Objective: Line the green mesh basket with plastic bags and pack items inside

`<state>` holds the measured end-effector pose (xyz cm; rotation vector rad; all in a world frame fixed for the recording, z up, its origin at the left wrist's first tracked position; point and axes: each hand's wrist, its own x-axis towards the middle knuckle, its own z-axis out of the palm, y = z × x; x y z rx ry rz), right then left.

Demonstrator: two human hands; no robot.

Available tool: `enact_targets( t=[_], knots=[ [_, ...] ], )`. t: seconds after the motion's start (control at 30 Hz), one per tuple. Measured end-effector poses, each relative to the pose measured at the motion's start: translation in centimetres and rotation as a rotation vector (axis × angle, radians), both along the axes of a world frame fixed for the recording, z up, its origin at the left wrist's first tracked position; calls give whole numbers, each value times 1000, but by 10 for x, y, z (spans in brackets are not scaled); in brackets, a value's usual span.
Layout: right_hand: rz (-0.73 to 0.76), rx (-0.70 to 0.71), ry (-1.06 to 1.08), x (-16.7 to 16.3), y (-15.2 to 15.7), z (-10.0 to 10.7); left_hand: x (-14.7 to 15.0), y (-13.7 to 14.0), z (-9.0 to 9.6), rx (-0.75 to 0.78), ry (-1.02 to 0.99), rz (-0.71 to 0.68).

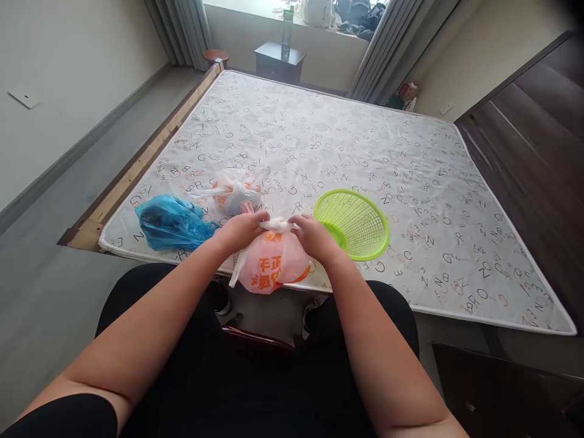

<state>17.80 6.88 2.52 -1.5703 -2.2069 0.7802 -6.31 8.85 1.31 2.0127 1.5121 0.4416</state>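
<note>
A filled white plastic bag (274, 261) with orange print, pinkish over its contents, rests at the mattress's near edge. My left hand (241, 230) is closed on the gathered top of this bag at its left side. On the opposite side of the knot-like top, my right hand (312, 234) pinches the white plastic. What lies inside the bag cannot be made out. Just behind my left hand sits a second white plastic bag (237, 188), its handles sticking up. A blue plastic bag (171, 222) lies to the left. Right of my right hand, a lime-green plastic basket (360, 222) leans tilted.
The mattress (319, 134) has a letter print and lies on a wooden bed frame (137, 159). A dark headboard (529, 121) rises at the right. Beyond the far edge stands a nightstand (279, 61) with a green bottle (287, 33) on it.
</note>
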Motion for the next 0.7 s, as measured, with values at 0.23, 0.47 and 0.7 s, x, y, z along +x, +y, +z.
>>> enact_targets(
  t=[0.23, 0.47, 0.7],
  knots=[
    [-108, 45, -82, 20, 6, -1, -24, 12, 11, 39, -161, 64],
    [-257, 43, -154, 43, 8, -5, -54, 30, 15, 46, -234, 324],
    [-249, 138, -3, 20, 5, 3, -24, 19, 3, -28, -351, 25]
  ],
)
